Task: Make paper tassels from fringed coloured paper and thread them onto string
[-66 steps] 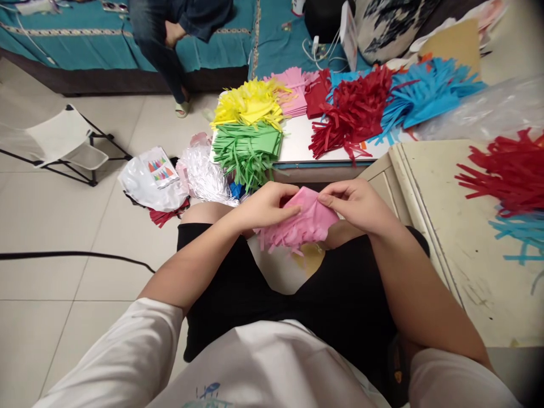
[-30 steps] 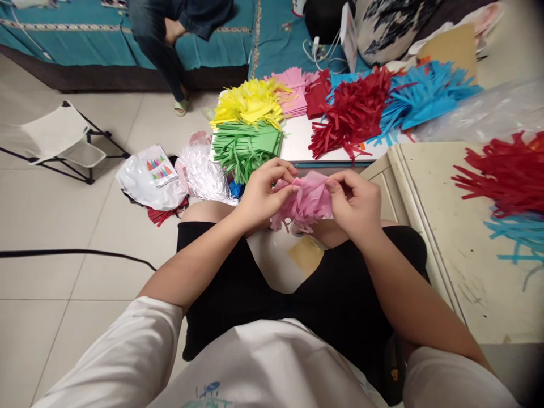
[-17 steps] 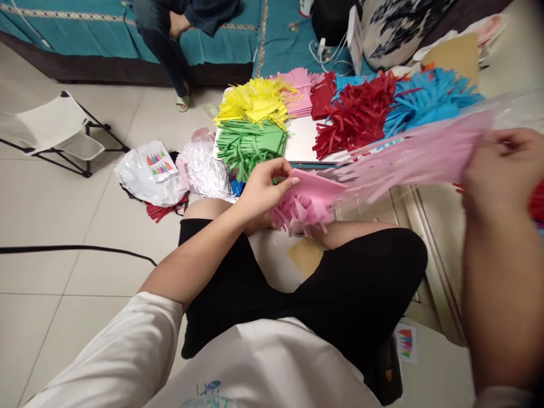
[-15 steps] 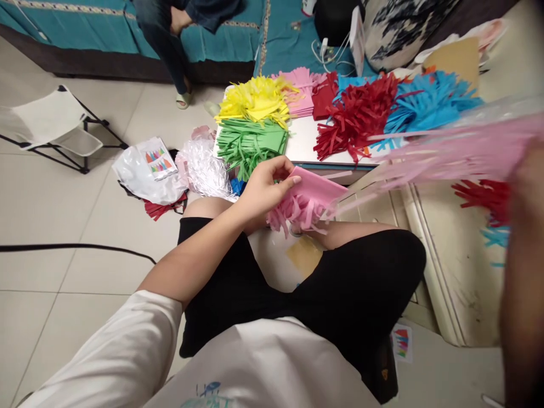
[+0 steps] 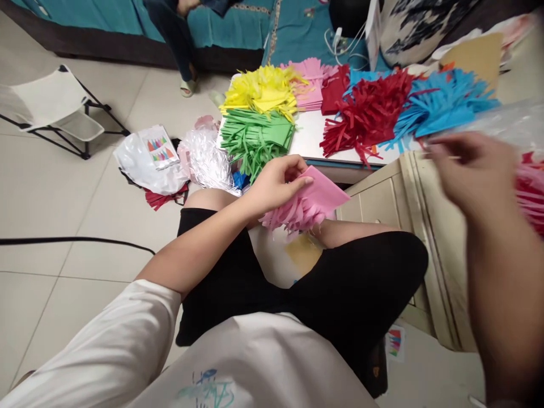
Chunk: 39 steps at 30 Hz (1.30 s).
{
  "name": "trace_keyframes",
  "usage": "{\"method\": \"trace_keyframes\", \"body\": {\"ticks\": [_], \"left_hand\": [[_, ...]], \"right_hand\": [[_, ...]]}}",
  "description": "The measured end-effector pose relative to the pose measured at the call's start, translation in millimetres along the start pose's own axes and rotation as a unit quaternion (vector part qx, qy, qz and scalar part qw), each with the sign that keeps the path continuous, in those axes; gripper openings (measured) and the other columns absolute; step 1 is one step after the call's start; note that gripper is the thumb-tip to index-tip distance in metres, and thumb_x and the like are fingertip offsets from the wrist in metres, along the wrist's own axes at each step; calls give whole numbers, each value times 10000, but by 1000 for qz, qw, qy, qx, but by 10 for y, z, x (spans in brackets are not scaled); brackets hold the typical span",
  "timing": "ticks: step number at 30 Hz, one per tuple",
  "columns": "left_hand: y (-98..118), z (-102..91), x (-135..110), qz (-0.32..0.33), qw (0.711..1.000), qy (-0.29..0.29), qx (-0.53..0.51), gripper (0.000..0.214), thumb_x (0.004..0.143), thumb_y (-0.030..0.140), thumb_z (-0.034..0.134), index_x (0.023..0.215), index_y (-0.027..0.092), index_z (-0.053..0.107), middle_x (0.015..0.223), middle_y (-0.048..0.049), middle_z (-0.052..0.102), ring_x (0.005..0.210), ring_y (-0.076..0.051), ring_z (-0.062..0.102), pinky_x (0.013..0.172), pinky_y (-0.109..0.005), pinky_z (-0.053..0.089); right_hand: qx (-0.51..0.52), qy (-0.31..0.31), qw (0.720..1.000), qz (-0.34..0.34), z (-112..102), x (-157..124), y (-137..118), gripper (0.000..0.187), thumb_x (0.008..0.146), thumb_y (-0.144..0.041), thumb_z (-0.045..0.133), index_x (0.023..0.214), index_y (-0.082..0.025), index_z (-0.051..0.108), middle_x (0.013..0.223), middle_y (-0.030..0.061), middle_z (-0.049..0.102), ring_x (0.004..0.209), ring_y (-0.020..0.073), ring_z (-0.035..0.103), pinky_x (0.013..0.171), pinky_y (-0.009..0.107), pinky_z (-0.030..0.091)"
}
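My left hand is closed on a small stack of pink fringed paper, held over my knees with the fringe hanging toward me. My right hand hovers over the cream cabinet, blurred by motion; its fingers are stretched loosely to the left and nothing shows in them. A pink fringed sheet lies at the right edge of the view on the cabinet top, just beyond my right hand.
Piles of fringed paper cover a white board: yellow, green, pink, red and blue. Plastic bags lie on the tiled floor by a folding stool. Another person's leg is by the teal bed.
My right hand pulled one pink sheet off the stack, swung it right to the cabinet top and let it go. It now comes back leftward. The left hand keeps the remaining stack.
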State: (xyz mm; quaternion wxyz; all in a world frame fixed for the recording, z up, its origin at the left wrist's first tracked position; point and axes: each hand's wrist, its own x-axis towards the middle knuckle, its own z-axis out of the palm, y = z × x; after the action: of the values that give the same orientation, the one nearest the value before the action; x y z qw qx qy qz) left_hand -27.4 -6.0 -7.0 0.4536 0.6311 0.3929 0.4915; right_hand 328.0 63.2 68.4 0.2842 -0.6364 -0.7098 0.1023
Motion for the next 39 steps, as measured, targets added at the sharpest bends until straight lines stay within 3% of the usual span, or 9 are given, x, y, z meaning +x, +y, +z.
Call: {"method": "trace_keyframes", "body": {"ticks": [1, 3, 5, 8, 12, 15, 20, 29, 39], "left_hand": [[-13, -1, 4, -3, 1000, 1, -6, 493, 921, 614, 893, 874, 189, 647, 867, -29, 731, 786, -147, 667, 766, -290, 556], [-37, -6, 14, -9, 1000, 3, -14, 526, 909, 642, 908, 874, 193, 637, 850, -24, 728, 765, -144, 669, 740, -284, 552], [-56, -13, 25, -17, 1000, 9, -13, 562, 881, 673, 932, 878, 197, 634, 832, -21, 727, 749, -144, 670, 711, -279, 544], [-71, -30, 43, -22, 999, 23, -8, 600, 842, 698, 963, 875, 199, 630, 818, -20, 727, 731, -142, 665, 679, -272, 530], [-65, -47, 48, -11, 999, 33, -2, 591, 855, 682, 960, 867, 204, 612, 814, -18, 722, 723, -143, 660, 670, -275, 529], [-32, -39, 23, -5, 1000, 26, 13, 513, 890, 592, 948, 872, 201, 617, 813, -16, 714, 721, -142, 655, 668, -275, 519], [24, -2, -16, 3, 999, 13, 30, 349, 910, 415, 901, 872, 192, 636, 804, 0, 696, 712, -122, 616, 676, -266, 478], [6, 38, -10, 19, 999, 18, 36, 584, 850, 635, 979, 808, 200, 591, 749, 28, 609, 679, -108, 510, 649, -269, 416], [11, -83, 19, 47, 994, -66, -74, 487, 958, 655, 895, 1024, 182, 799, 1013, -68, 823, 885, -155, 752, 826, -288, 621]], "right_hand": [[59, -61, 996, -21, 162, -74, -167, 269, 1026, -414, 851, 1140, -170, 846, 1158, 164, 850, 991, 239, 782, 956, 423, 620], [164, -201, 962, -78, 485, -204, -536, 296, 908, -422, 939, 1078, -197, 846, 1075, 121, 850, 908, 237, 755, 855, 392, 596], [190, -273, 935, -122, 751, -284, -845, 323, 828, -452, 979, 961, -210, 811, 924, 57, 797, 820, 218, 684, 744, 358, 539], [181, -252, 942, -126, 977, -339, -1061, 375, 824, -453, 958, 742, -201, 693, 718, 12, 644, 726, 183, 558, 673, 339, 429], [214, -167, 958, -87, 1043, -456, -1047, 285, 853, -414, 903, 802, -199, 722, 776, 27, 702, 744, 193, 582, 697, 344, 440], [237, -143, 958, -70, 1030, -582, -1005, 242, 874, -415, 873, 842, -199, 769, 802, 43, 750, 756, 208, 619, 714, 352, 467], [249, -163, 953, -61, 1003, -664, -947, 292, 900, -467, 870, 846, -183, 827, 798, 56, 781, 742, 212, 645, 711, 353, 479], [269, -193, 941, -73, 986, -652, -876, 459, 980, -632, 828, 902, -183, 883, 822, 66, 797, 752, 217, 651, 692, 340, 460], [324, -216, 920, -42, 825, -541, -831, 713, 884, -914, 797, 805, -206, 803, 734, 47, 688, 677, 191, 574, 626, 319, 463]]}}
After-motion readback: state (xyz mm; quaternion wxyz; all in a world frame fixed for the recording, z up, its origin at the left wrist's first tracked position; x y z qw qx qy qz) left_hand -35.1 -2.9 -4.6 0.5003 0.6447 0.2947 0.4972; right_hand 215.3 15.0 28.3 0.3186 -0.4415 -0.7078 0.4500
